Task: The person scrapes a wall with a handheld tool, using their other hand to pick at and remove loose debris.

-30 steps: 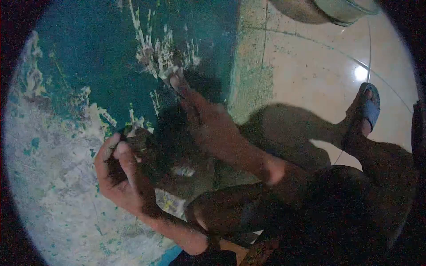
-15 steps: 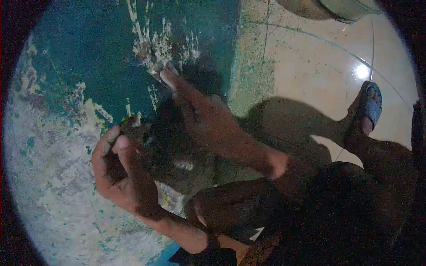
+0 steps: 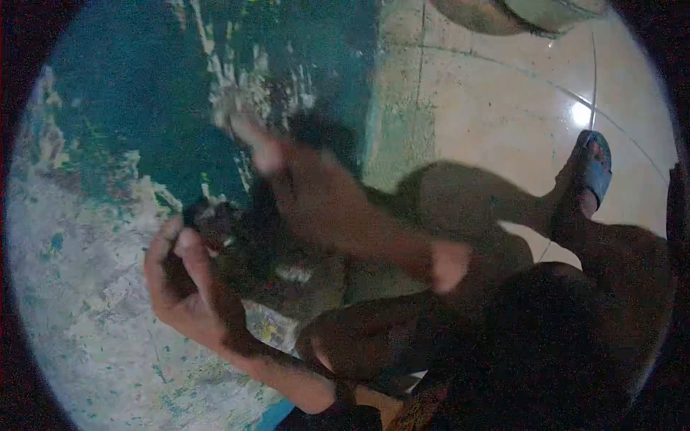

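Note:
A wall (image 3: 136, 86) with dark green paint fills the left side of the view, its lower part worn to a pale, mottled surface. My right hand (image 3: 309, 179) is at the scraped, whitish streaks in the green paint. Its fingers are closed and blurred by motion, and whatever they grip is hidden. Lower left, my left hand (image 3: 190, 287) hovers before the pale surface, thumb and forefinger tips drawn together. I cannot make out what lies between them. A dark shadow covers the wall between both hands.
Beige floor tiles (image 3: 496, 93) are strewn with green flecks along the wall's foot. A rounded container (image 3: 489, 14) stands at the top right edge. My foot in a grey-blue slipper (image 3: 595, 176) rests on the tiles at the right, and my bent knees are below.
My right hand has moved a little left along the scraped streaks and is more blurred. My left hand has sunk slightly, its fingertips still together. The whole view has shifted a little.

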Tool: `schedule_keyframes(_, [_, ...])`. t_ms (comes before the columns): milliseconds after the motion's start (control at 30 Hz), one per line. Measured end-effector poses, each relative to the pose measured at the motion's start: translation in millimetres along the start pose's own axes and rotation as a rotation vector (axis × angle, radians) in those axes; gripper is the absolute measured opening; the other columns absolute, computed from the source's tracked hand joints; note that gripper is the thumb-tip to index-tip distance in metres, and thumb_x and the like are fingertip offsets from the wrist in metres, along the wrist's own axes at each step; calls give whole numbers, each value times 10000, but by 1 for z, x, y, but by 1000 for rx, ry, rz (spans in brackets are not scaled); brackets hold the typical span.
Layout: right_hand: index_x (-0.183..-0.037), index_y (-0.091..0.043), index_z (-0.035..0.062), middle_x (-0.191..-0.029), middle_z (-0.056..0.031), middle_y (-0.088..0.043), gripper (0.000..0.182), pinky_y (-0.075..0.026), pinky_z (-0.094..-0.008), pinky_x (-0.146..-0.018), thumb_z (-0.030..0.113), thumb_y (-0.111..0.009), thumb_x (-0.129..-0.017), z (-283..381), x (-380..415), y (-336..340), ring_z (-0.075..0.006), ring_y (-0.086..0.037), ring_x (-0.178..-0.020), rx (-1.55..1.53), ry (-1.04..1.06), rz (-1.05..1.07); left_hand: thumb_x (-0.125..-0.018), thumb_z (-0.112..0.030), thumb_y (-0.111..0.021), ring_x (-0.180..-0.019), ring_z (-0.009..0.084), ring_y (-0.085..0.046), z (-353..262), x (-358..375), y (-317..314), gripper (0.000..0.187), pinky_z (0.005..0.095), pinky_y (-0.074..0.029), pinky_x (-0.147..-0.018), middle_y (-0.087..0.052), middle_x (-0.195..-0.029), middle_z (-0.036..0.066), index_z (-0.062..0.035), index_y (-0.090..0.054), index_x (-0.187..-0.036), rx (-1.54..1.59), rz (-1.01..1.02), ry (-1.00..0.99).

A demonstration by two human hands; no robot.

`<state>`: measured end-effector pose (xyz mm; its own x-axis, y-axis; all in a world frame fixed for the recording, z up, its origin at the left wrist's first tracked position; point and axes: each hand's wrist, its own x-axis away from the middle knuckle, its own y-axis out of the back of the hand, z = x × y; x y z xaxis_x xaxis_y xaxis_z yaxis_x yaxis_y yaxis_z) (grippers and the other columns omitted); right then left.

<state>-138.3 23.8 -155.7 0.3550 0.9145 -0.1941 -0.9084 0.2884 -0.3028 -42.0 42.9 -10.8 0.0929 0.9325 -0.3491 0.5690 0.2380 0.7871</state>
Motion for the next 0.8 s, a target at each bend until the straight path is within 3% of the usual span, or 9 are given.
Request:
schedule_keyframes(67, [-1479, -425, -5, -1327, -277, -611, 482, -516, -494, -999, 110, -447, -1011, 0, -29, 22, -479, -620, -1171, 44, -88, 187, -1013, -145, -658, -838, 188, -702, -3, -3, 1, 243, 313, -559, -788, -733, -1016, 133, 30, -667, -1182, -106, 27, 26])
schedule_keyframes(133, [-1480, -415, -34, -1381, -265, -584, 491, -481, -472, -1057, 95, -450, -1008, 2, -40, 26, -452, -592, -1232, 18, -40, 169, -1016, -148, -654, -875, 191, -704, 3, 1, 8, 244, 315, -557, -810, -727, -1021, 127, 29, -667, -1182, -57, 66, -35])
schedule_keyframes(200, [-1482, -448, -13, -1447, -240, -556, 441, -411, -428, -1145, 186, -398, -1092, 10, -15, 10, -386, -543, -1342, -81, 146, -73, -1017, -148, -651, -884, 187, -697, 2, -11, -2, 240, 313, -551, -818, -724, -1031, 122, 27, -668, -1181, -10, 49, -79])
schedule_keyframes(300, [-1477, -451, -18, -1457, -253, -540, 442, -405, -445, -1151, 134, -429, -1062, -14, -42, 12, -391, -531, -1353, 55, 78, -64, -1021, -141, -640, -855, 164, -665, -5, -16, -8, 230, 300, -533, -806, -722, -1039, 123, 21, -672, -1181, -119, 16, 10])
schedule_keyframes(400, [-1462, -467, -31, -1441, -266, -545, 447, -424, -470, -1128, 93, -436, -1033, -2, -12, 2, -411, -548, -1321, -140, 56, -83, -1013, -152, -658, -856, 165, -669, 4, -14, -7, 238, 301, -536, -801, -718, -1046, 124, 22, -674, -1175, -80, 7, -91])
schedule_keyframes(500, [-1468, -458, -37, -1434, -266, -552, 453, -414, -478, -1138, 95, -417, -1037, -8, -39, 21, -419, -546, -1321, -12, -11, -3, -1000, -155, -680, -865, 158, -666, -13, -14, -13, 246, 295, -532, -806, -714, -1055, 119, 24, -680, -1168, -57, 9, 29])
schedule_keyframes(667, [-1476, -445, -29, -1402, -277, -568, 474, -414, -476, -1140, 75, -414, -1015, -1, -28, 14, -428, -557, -1299, -134, -47, 18, -994, -140, -680, -820, 151, -654, -9, -15, -12, 234, 286, -521, -753, -709, -1047, 108, 29, -685, -1155, -67, 0, -40])
schedule_keyframes(733, [-1483, -432, -6, -1359, -295, -584, 475, -450, -494, -1079, 98, -422, -1019, -11, -23, 11, -447, -586, -1237, -101, -66, -1, -996, -140, -677, -816, 150, -651, -10, -18, -13, 233, 282, -516, -737, -710, -1033, 109, 31, -684, -1152, -75, 16, -33])
schedule_keyframes(800, [-1485, -416, 22, -1288, -323, -610, 466, -522, -525, -959, 152, -441, -1038, -31, -50, 9, -483, -636, -1124, -8, 48, -93, -998, -207, -685, -898, 171, -672, -3, -8, -1, 267, 306, -533, -795, -721, -1100, 99, -3, -702, -1169, -112, 85, -12])
